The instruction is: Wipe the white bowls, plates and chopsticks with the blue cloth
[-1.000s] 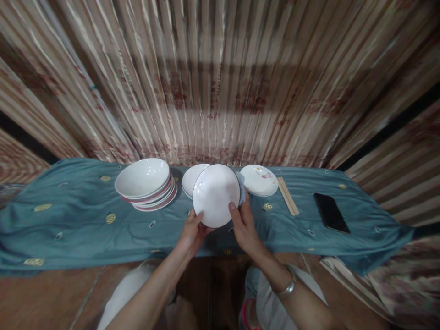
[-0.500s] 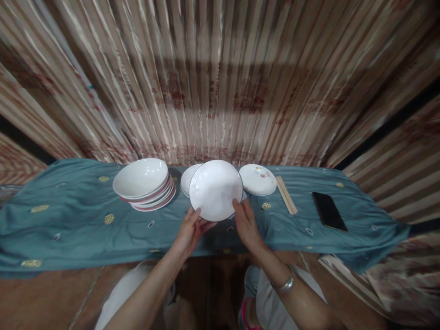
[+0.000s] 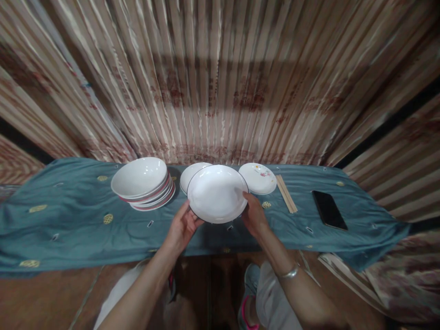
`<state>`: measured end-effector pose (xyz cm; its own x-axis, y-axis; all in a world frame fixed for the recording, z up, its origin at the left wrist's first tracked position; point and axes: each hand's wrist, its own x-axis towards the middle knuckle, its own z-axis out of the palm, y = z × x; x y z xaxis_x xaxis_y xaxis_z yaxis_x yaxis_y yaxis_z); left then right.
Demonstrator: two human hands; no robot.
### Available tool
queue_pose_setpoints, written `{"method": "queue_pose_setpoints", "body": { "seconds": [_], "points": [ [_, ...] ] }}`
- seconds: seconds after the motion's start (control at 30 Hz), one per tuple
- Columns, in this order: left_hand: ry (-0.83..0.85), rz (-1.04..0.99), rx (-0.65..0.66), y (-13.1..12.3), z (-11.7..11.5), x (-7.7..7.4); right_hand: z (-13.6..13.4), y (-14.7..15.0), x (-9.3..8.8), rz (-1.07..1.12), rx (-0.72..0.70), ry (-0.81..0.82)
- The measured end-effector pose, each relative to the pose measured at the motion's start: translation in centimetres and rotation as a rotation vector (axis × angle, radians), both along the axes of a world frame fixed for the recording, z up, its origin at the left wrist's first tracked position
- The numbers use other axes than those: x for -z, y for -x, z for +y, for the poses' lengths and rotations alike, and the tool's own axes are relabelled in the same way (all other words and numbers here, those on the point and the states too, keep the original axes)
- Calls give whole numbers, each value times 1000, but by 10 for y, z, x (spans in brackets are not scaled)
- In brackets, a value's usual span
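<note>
I hold a white plate with a thin dark rim [image 3: 217,192] above the teal cloth, its face tilted up toward me. My left hand [image 3: 181,228] grips its lower left edge, fingers curled under it. My right hand [image 3: 255,216] grips its right edge with the thumb on the rim. Earlier a blue cloth showed behind the plate by the right hand; it is hidden now. Behind the held plate lies another white plate [image 3: 191,176], partly covered.
A stack of white bowls with red-edged plates under them [image 3: 141,183] stands to the left. A flower-patterned plate [image 3: 258,178], wooden chopsticks [image 3: 286,194] and a black phone [image 3: 327,210] lie to the right on the teal tablecloth [image 3: 68,220]. Striped curtain hangs behind.
The plate has tipped from nearly upright and facing me to lying flatter, and moved slightly right. My right hand slid from its lower edge to its right rim.
</note>
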<state>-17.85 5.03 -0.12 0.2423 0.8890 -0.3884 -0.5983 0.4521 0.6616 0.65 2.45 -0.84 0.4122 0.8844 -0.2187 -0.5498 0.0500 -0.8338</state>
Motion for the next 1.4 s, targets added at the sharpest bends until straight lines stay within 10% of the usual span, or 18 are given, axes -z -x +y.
{"method": "queue_pose_setpoints", "body": {
  "seconds": [0.93,1.4],
  "points": [
    [-101,116,-13,0,-5,5,-5,15,-2,7,-61,-18],
    [-966,1057,-155,18,-33,-6,-6,16,-13,161,-116,2]
  ]
}}
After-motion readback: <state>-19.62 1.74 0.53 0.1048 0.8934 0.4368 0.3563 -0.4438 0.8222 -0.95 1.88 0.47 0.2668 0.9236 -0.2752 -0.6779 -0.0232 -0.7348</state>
